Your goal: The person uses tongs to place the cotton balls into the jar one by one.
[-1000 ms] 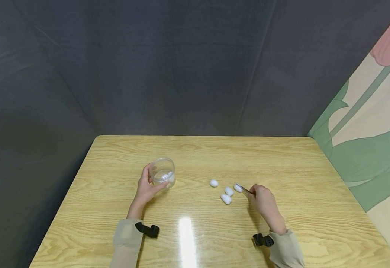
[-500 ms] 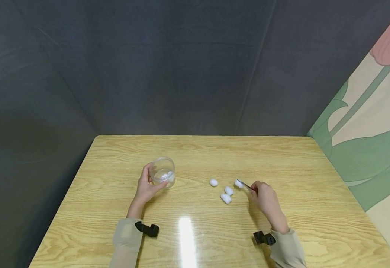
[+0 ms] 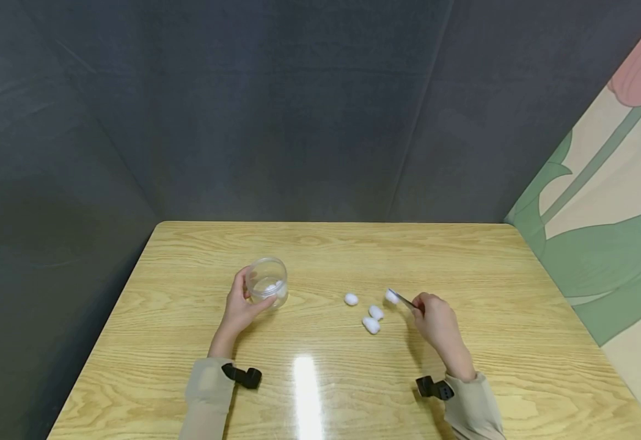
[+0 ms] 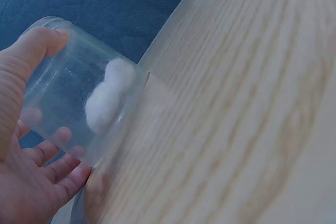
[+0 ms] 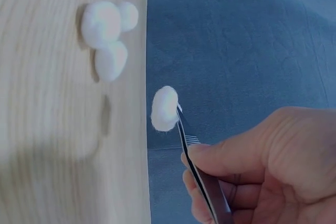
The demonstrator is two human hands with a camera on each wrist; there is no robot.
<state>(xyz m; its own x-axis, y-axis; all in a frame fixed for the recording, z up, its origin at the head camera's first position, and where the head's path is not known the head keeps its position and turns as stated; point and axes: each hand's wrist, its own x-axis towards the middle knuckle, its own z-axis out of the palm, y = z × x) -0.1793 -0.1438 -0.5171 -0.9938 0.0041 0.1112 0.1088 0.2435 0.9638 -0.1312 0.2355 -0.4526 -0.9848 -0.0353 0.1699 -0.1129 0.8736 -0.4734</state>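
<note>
My left hand (image 3: 240, 310) grips a clear plastic jar (image 3: 266, 276) by its side, thumb and fingers round it, and the jar stands on the table. Two cotton balls (image 4: 105, 103) show through its wall in the left wrist view. In my right hand (image 3: 438, 324) a pair of metal tweezers (image 5: 197, 174) is pinched between thumb and fingers. The tweezers' tips hold one cotton ball (image 5: 165, 108) above the table, its shadow apart from it. Three loose cotton balls lie to its left: one apart (image 3: 351, 299), and two close together, an upper ball (image 3: 376, 312) and a lower ball (image 3: 371, 325).
The wooden table (image 3: 320, 250) ends at a dark curtain (image 3: 298, 122) along the back. A patterned cloth (image 3: 617, 256) hangs at the right. Black camera mounts sit on both wrists, the left mount (image 3: 243, 376) and the right mount (image 3: 434, 388).
My right hand has raised the tweezers with the cotton ball in their tips off the table, slightly up and away. The left hand and the jar have stayed in place.
</note>
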